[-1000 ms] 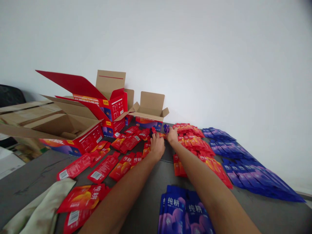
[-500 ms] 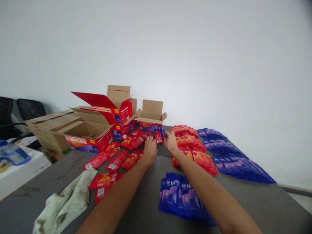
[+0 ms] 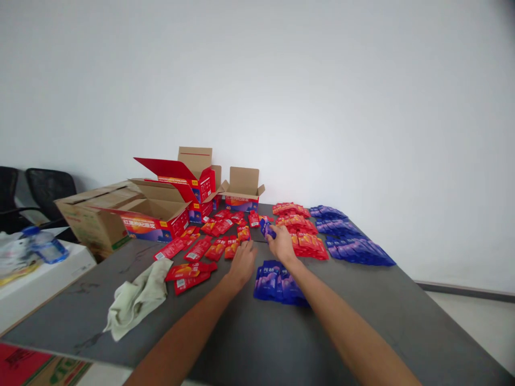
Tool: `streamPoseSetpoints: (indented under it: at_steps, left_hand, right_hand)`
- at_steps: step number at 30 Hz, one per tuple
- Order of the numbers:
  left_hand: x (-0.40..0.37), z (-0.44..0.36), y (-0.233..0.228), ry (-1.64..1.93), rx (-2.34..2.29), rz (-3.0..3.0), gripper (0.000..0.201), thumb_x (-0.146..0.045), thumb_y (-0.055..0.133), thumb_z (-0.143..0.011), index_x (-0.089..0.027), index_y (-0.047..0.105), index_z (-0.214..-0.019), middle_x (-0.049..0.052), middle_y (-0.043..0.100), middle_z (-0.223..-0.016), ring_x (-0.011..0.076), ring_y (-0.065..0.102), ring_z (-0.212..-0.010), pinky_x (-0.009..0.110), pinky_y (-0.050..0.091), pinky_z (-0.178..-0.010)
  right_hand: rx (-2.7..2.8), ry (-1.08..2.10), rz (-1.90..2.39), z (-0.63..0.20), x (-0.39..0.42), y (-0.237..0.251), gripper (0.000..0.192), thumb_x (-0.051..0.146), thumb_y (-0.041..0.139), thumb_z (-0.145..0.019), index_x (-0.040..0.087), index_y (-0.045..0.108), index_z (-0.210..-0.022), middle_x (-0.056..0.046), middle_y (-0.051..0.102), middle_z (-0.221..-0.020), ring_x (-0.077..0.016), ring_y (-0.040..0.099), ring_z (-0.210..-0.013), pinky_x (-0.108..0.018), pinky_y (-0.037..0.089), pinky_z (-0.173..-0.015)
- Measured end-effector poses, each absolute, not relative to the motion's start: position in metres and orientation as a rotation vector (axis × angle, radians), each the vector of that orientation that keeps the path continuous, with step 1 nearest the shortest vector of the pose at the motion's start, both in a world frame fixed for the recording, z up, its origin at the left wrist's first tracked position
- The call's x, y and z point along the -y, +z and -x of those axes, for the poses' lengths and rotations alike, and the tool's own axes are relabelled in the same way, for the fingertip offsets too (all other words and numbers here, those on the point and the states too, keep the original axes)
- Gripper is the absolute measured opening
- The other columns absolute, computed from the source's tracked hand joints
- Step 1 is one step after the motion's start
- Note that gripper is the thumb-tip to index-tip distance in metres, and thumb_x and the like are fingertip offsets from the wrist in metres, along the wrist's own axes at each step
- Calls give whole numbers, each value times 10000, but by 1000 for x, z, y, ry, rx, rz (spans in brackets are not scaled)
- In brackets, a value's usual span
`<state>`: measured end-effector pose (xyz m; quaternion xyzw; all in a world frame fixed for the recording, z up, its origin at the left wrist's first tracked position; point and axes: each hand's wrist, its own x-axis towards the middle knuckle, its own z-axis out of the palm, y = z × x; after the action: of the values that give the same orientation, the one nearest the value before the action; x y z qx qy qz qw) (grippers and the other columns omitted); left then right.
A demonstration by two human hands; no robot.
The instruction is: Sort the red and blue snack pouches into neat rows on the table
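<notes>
My right hand [image 3: 282,245] grips a blue pouch [image 3: 266,229], raised a little above the table and tilted. My left hand [image 3: 243,261] is low over the table with loosely bent fingers and nothing visible in it, beside loose red pouches [image 3: 217,249]. A fanned pile of blue pouches [image 3: 267,281] lies just below both hands, partly hidden by my right forearm. Beyond my right hand are rows of overlapping red pouches [image 3: 309,245], and to their right are rows of blue pouches [image 3: 358,251].
Open red cartons [image 3: 147,229] stand at the back left, one stacked on another, with another open carton [image 3: 241,203] at the back middle. A pale green cloth [image 3: 139,297] lies at the left. Past the table's left edge are a large brown box [image 3: 90,220] and a blue-capped bottle [image 3: 48,249].
My right hand has drawn back toward me, bringing up the blue pouch. My left hand has also pulled back from the far red pouches. The view has shifted, showing more of the table's near side.
</notes>
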<state>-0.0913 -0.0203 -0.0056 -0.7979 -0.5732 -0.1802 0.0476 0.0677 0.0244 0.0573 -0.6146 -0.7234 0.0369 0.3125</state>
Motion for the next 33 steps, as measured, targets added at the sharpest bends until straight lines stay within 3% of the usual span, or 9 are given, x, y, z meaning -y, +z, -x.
streamPoseSetpoints:
  at_steps: [3,5,9,13,17,22,33]
  left_hand:
    - [40,88,-13,-677,1745,2413,727,19,581,-651,-177,474,-1343,135,316,-1536,293,280,-1417,463,309,-1141]
    - [49,85,-17,-780,1761,2390,763,39,552,-653,-157,434,-1382,159,279,-1549,287,258,-1436,448,307,-1151]
    - [60,79,-22,-944,1803,2376,557,9,539,-717,-129,548,-1256,180,383,-1475,274,337,-1405,451,353,-1133]
    - [70,78,-25,-1021,1793,2346,368,-25,550,-770,-175,661,-1087,131,510,-1373,252,449,-1323,451,412,-1093]
    - [81,79,-26,-1086,1812,2295,370,-53,465,-856,-208,682,-1113,90,569,-1326,211,506,-1272,409,427,-1089]
    - [89,84,-29,-1177,1753,2398,392,-68,405,-893,-185,671,-1156,78,638,-1247,162,585,-1179,325,457,-1071]
    - [89,83,-32,-1092,1748,2455,398,-82,401,-898,-196,683,-1154,67,662,-1249,170,576,-1220,366,445,-1103]
  right_hand:
    - [1880,73,1608,-85,4,58,409,228,572,-875,148,621,-1273,-118,607,-1108,-219,564,-1054,-265,408,-972]
    - [1855,58,1596,-92,24,54,400,236,572,-874,136,628,-1257,-127,609,-1119,-232,559,-1070,-284,408,-986]
    - [1788,34,1642,-96,62,39,383,259,574,-875,133,637,-1231,-141,593,-1124,-247,576,-1049,-294,430,-971]
    - [1793,-19,1619,-91,92,24,355,250,512,-909,147,616,-1232,-125,577,-1059,-237,587,-981,-285,450,-908]
    - [1826,-70,1658,-86,108,16,327,269,526,-911,140,625,-1195,-121,585,-991,-245,566,-957,-314,431,-888]
    - [1816,-139,1808,-79,121,11,335,359,513,-932,176,635,-1185,-156,603,-1052,-299,522,-1018,-371,401,-841]
    - [1883,-245,1782,-82,145,7,370,441,454,-941,224,662,-1157,-175,603,-1132,-363,451,-1123,-508,319,-944]
